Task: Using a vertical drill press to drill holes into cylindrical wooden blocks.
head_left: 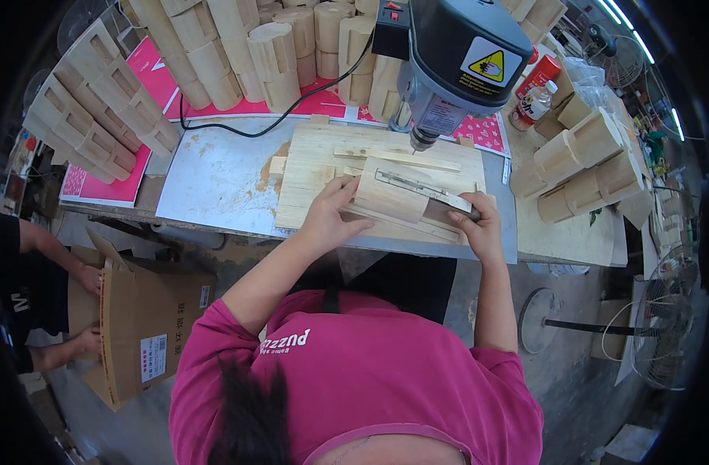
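Observation:
A pale wooden block [391, 198] with a curved top lies on a wooden jig board [315, 167] under a grey drill press [455, 58]. My left hand [331, 213] presses on the block's left end, fingers spread over it. My right hand [478, 225] grips the right end of the block, where a metal clamp bar [420, 188] runs across it. The drill bit [421, 143] hangs just above the board, behind the block.
Stacks of similar curved wooden blocks stand at the back [292, 46], on the left [98, 108] and on the right [587, 163]. A black cable [277, 122] crosses the metal sheet [215, 178]. Another person's hands hold a cardboard box [141, 329] at lower left.

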`<state>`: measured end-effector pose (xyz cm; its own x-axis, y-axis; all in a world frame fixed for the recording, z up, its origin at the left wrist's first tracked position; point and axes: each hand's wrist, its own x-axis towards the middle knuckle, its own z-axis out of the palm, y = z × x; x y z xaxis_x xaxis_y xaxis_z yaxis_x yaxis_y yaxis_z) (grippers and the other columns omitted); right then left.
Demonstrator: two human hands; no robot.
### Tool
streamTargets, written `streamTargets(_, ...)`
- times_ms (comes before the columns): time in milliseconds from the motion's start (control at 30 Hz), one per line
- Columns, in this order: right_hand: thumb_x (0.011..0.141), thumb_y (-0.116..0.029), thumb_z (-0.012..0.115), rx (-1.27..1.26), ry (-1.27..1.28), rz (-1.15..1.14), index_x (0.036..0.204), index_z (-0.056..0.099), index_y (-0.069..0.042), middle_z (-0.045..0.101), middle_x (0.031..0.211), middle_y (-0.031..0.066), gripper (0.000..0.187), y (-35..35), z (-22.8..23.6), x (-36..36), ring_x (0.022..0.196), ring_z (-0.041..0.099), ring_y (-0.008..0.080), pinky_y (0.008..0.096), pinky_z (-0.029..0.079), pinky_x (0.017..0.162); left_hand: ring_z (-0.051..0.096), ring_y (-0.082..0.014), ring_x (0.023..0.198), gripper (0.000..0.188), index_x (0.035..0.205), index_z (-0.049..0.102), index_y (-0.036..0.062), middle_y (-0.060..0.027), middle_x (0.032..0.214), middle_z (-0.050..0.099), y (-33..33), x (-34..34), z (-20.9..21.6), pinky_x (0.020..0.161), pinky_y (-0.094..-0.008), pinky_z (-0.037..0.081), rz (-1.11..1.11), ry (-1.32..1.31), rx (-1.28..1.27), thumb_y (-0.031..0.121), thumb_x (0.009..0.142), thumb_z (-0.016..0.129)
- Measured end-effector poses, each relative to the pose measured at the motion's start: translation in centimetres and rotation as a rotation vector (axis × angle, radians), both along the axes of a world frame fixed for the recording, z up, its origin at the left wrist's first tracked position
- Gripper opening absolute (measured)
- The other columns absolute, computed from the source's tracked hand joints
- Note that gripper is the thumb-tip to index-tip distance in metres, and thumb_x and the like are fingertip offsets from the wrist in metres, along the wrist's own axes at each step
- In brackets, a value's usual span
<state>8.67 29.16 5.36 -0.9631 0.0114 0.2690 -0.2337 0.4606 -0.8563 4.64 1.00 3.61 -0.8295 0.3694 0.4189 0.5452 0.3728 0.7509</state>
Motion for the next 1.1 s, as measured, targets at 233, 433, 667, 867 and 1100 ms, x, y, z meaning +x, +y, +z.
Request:
streamTargets(233, 0.067, 0.002, 0.068, -0.027, -0.01, -0.043, 0.092, 0.059, -0.001, 0.053, 0.083, 0.0027, 0.027, 2.3, -0.5, -3.6, 0.079, 0.05, 0.0134, 0.0231, 0.039, 0.073, 0.05, -0.0245, 0.094, 0.072, 0.118, 0.052, 0.0095, -0.0097, 0.099, 0.053, 1.8, -1.3, -1.6, 0.082, -0.0383, 0.036, 0.118, 0.099, -0.079, 0.02, 0.053, 0.078)
streamTargets(433, 0.067, 0.004, 0.068, -0.054, -0.039, -0.061, 0.094, 0.058, -0.001, 0.052, 0.084, 0.0029, 0.029, 2.1, -0.5, -5.6, 0.081, 0.05, 0.0141, 0.0239, 0.04, 0.074, 0.048, -0.0202, 0.091, 0.057, 0.107, 0.059, 0.0139, -0.0008, 0.087, 0.055, 1.7, -3.0, -3.0, 0.081, -0.0387, 0.027, 0.24, 0.226, -0.238, 0.028, 0.054, 0.076)
streamTargets(667, 0.069, 0.004, 0.067, -0.037, 0.007, -0.002, 0.102, 0.056, -0.003, 0.053, 0.094, 0.0036, 0.035, 0.0, -0.5, -6.0, 0.09, 0.05, 0.0139, 0.0238, 0.04, 0.076, 0.049, -0.0211, 0.083, 0.052, 0.102, 0.058, 0.0077, -0.0009, 0.08, 0.055, -1.1, -4.2, -3.1, 0.077, -0.037, 0.029, 0.123, 0.213, -0.258, 0.028, 0.057, 0.075)
streamTargets(867, 0.076, 0.001, 0.062, -0.202, 0.242, 0.055, 0.124, 0.041, -0.004, 0.05, 0.113, 0.0097, 0.052, 1.4, 6.2, -6.2, 0.105, 0.048, 0.0169, 0.0286, 0.041, 0.087, 0.049, -0.0217, 0.083, 0.053, 0.107, 0.057, 0.0091, -0.0027, 0.08, 0.052, -0.9, -4.4, -2.8, 0.074, -0.0364, 0.032, 0.042, 0.168, -0.194, 0.025, 0.059, 0.074)
streamTargets(1100, 0.089, -0.023, 0.049, -0.017, 0.471, -0.198, 0.11, 0.053, -0.006, 0.057, 0.103, 0.0119, 0.027, 0.0, 18.7, -11.2, 0.093, 0.056, 0.0208, 0.0289, 0.045, 0.078, 0.05, -0.0219, 0.08, 0.052, 0.107, 0.056, 0.0072, -0.0032, 0.078, 0.051, -1.1, -4.5, -3.3, 0.073, -0.0361, 0.033, 0.029, 0.223, -0.163, 0.024, 0.061, 0.073)
